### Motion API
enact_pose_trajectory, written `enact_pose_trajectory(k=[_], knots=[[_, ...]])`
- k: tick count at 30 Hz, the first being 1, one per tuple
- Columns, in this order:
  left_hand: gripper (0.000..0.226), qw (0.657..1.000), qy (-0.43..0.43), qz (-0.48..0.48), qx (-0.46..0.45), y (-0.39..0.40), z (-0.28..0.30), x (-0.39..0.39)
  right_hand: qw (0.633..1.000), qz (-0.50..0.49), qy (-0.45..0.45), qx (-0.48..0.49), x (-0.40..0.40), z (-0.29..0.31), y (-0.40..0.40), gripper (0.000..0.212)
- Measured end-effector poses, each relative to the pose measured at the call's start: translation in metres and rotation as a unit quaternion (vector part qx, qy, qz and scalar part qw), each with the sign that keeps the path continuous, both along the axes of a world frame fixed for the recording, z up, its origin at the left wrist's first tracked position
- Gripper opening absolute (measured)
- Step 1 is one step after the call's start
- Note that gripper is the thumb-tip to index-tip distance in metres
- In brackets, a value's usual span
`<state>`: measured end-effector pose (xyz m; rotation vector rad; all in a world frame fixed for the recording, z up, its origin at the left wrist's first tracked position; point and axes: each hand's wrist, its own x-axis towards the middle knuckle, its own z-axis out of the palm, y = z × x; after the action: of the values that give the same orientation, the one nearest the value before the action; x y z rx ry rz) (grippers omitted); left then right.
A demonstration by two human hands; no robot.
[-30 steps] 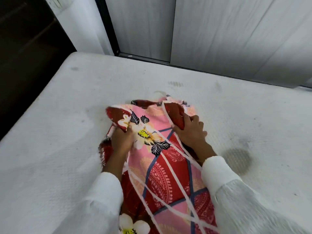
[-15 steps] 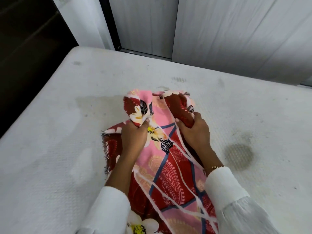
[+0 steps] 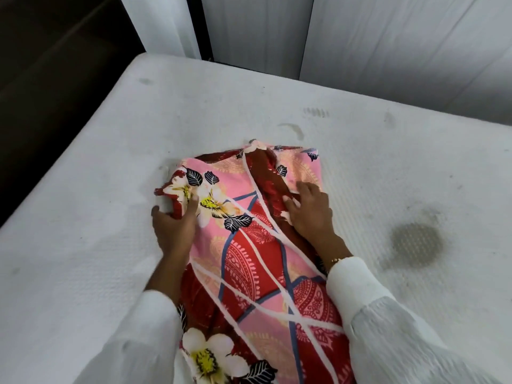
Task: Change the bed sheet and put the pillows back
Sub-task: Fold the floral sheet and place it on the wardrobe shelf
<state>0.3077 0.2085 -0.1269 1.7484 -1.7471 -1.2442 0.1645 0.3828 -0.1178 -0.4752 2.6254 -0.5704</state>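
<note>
From the head camera, a folded bed sheet (image 3: 257, 245), patterned in red and pink with white flowers, black leaves and crossing white and blue lines, is lying on a bare white mattress (image 3: 97, 217), running from the person's body at the bottom edge out toward the middle of the bed. The left hand (image 3: 173, 225) is gripping the sheet's far left corner, thumb on top of the flower print and the other fingers curling round the bunched edge, so it is clamped on the fabric. The right hand (image 3: 310, 209) is resting on the sheet's right side near its far end, fingers nearly straight and spread a little, pressing flat on the dark red fold without closing round it. Both arms are wearing white sleeves (image 3: 388, 322), and a thin gold bracelet (image 3: 336, 260) is showing at the right wrist. The mattress is carrying a dark round stain (image 3: 415, 242) well to the right of the sheet, and a few fainter marks are lying beyond the sheet's far edge. Behind the bed, pale grey panels (image 3: 388, 51) are standing along the far side, and a dark area (image 3: 55, 79) is filling the upper left beside the mattress. No pillows are showing in this view.
</note>
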Motion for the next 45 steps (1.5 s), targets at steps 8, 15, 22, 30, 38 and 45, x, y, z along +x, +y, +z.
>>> enact_pose_trajectory(k=[8, 15, 22, 30, 38, 45], knots=[[0.085, 0.992, -0.116, -0.018, -0.049, 0.08, -0.002, 0.077, 0.994, -0.1, -0.03, 0.008, 0.064, 0.038, 0.047, 0.068], [0.083, 0.976, -0.058, -0.135, -0.162, 0.115, 0.02, 0.087, 0.992, -0.06, 0.109, -0.038, 0.066, 0.051, 0.069, 0.023], [0.082, 0.781, -0.029, -0.526, -0.334, 0.198, 0.017, 0.084, 0.991, -0.104, 0.08, -0.017, 0.061, 0.033, 0.112, 0.035], [0.076, 0.69, -0.187, -0.609, -0.344, 0.256, -0.027, 0.083, 0.986, 0.11, 0.04, 0.12, 0.147, -0.006, 0.168, 0.059], [0.063, 0.952, -0.176, -0.171, -0.183, 0.185, -0.005, 0.106, 0.998, -0.005, 0.05, 0.03, 0.117, -0.005, 0.162, 0.053], [0.075, 0.988, -0.055, -0.054, 0.132, 0.137, 0.006, 0.066, 0.97, -0.164, -0.142, -0.11, 0.074, -0.005, 0.12, 0.067]])
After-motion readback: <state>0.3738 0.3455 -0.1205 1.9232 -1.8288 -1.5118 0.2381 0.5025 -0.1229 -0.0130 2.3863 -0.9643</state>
